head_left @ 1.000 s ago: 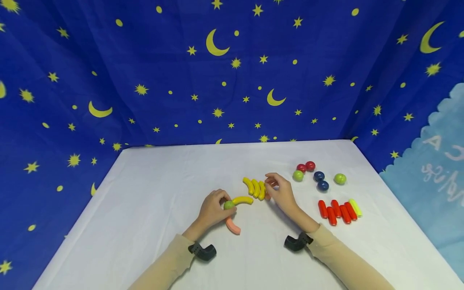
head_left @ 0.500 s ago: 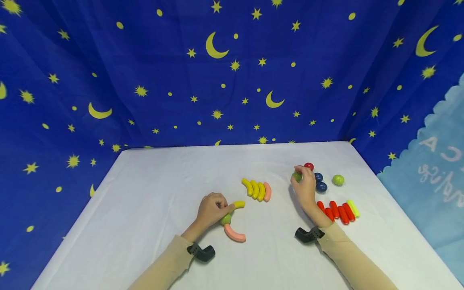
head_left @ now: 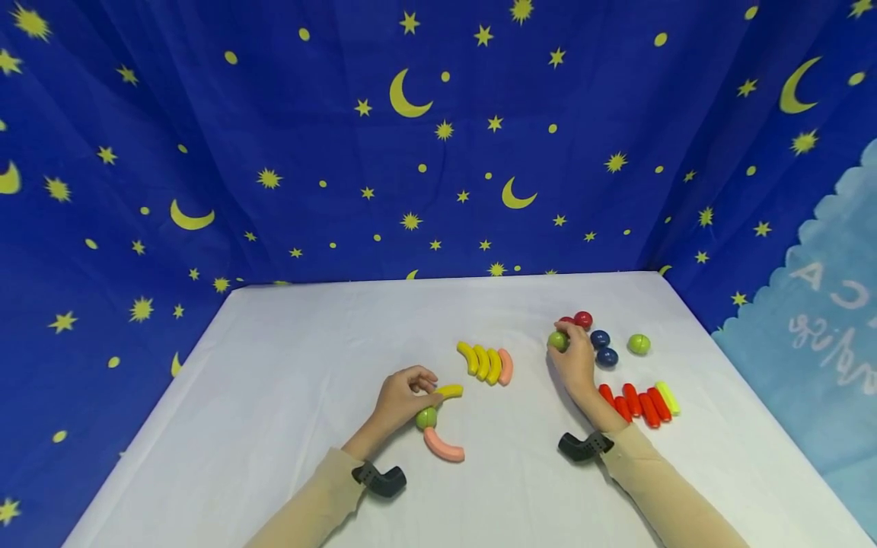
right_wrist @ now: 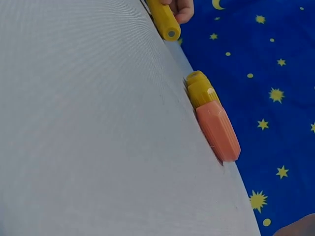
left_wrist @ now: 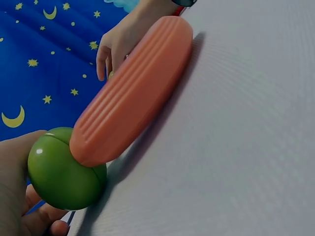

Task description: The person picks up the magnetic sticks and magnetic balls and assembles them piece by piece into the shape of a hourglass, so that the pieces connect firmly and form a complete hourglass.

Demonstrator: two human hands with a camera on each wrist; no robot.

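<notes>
Sorting toy pieces on the white counter [head_left: 308,365]: both hands engaged.

Near: pink curved piece [head_left: 443,446] touching a green ball [head_left: 426,417]; left hand [head_left: 400,399], fingers curled, grips that ball and touches a yellow curved piece [head_left: 448,392], as half a second ago. Middle: row of yellow curves [head_left: 479,359], pink curve [head_left: 505,366] now closing it. Far: right hand [head_left: 574,358], come over from that row, pinches a second green ball [head_left: 558,341] beside red balls [head_left: 583,319] and blue balls [head_left: 603,348].

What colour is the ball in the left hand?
Green ball, best in the left wrist view.
</notes>
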